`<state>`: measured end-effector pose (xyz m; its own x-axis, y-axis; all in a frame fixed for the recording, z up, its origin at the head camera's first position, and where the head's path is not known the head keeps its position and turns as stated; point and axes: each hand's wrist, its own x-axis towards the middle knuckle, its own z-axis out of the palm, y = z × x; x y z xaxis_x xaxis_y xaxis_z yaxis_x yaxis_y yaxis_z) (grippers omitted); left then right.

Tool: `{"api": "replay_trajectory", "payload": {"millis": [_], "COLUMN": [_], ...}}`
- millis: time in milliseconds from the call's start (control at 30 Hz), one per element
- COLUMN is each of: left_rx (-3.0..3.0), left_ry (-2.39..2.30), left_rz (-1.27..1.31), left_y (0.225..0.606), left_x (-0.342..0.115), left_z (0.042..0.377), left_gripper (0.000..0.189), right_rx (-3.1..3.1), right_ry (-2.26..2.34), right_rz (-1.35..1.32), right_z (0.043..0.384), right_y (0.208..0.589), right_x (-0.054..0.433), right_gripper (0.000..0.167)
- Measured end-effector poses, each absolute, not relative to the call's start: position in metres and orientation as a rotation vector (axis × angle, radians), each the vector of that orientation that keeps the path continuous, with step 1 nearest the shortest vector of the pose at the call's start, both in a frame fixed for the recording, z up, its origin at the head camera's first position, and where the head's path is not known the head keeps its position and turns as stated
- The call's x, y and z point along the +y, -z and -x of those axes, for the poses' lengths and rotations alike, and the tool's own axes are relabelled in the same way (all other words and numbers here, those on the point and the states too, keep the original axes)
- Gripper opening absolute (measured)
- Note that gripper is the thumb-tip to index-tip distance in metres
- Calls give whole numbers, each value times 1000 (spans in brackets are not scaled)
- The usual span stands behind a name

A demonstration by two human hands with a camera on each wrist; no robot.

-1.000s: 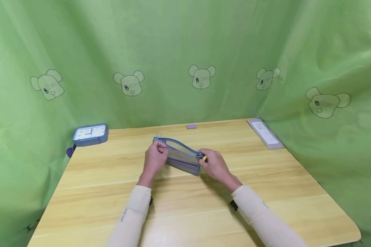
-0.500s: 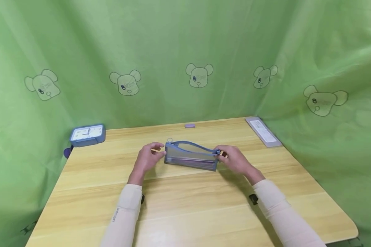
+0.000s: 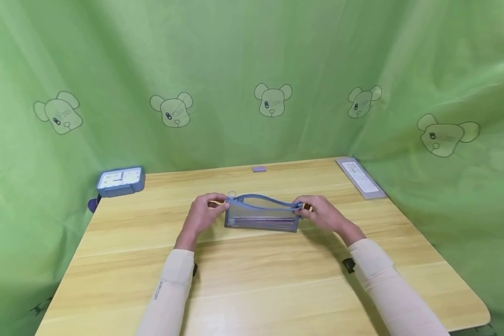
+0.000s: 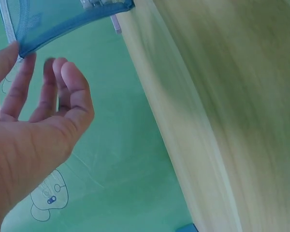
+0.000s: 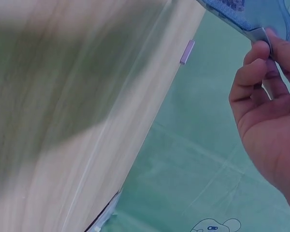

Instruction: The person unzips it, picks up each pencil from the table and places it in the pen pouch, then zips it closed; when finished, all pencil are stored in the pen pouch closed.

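A see-through mesh pencil case (image 3: 260, 213) with blue edging stands lengthwise over the middle of the table, its zipped top gaping. Slim purple and dark sticks (image 3: 262, 220), like pens or pencils, lie along its bottom. My left hand (image 3: 201, 214) pinches the upper left corner between thumb and forefinger, near a ring (image 3: 232, 194) on the zip's end. In the left wrist view its other fingers stay off the case. With thumb and fingertips, my right hand (image 3: 321, 214) pinches the upper right corner; the right wrist view shows a small tab (image 5: 261, 36) between them.
A blue-framed clock (image 3: 121, 181) sits at the table's far left corner, with a purple round thing (image 3: 92, 205) below it. A small purple block (image 3: 259, 169) lies at the back edge. The flat grey package (image 3: 361, 178) rests far right. Green curtain (image 3: 218, 56) surrounds the table.
The pencil case has shifted right and turned more level. My left hand let go of its front, moved left, and now pinches its left corner. My right hand moved right, still gripping.
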<state>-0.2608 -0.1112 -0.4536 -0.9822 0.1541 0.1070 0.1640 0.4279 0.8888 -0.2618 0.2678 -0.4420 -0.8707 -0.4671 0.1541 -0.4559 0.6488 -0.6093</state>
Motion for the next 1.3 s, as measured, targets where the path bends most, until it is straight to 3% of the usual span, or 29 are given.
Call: {"api": "replay_trajectory", "payload": {"millis": [300, 567, 767, 1000, 1300], "left_rx": [-2633, -2534, -2532, -2570, -2583], "left_ry": [1554, 1500, 1466, 1411, 1439], "left_rz": [483, 528, 601, 617, 566], "left_y": [450, 448, 447, 446, 443], "left_x": [-111, -115, -112, -105, -109], "left_z": [260, 260, 259, 261, 259], "left_gripper": [18, 13, 13, 13, 14], "right_rx": [3107, 3118, 3014, 2924, 2833], "right_ry": [1118, 967, 695, 717, 745], "right_rz": [632, 774, 821, 752, 818], "right_z": [267, 268, 274, 280, 274], "right_y": [431, 386, 377, 378, 374], "right_x": [253, 161, 106, 89, 84], "right_gripper": [27, 26, 32, 11, 11]}}
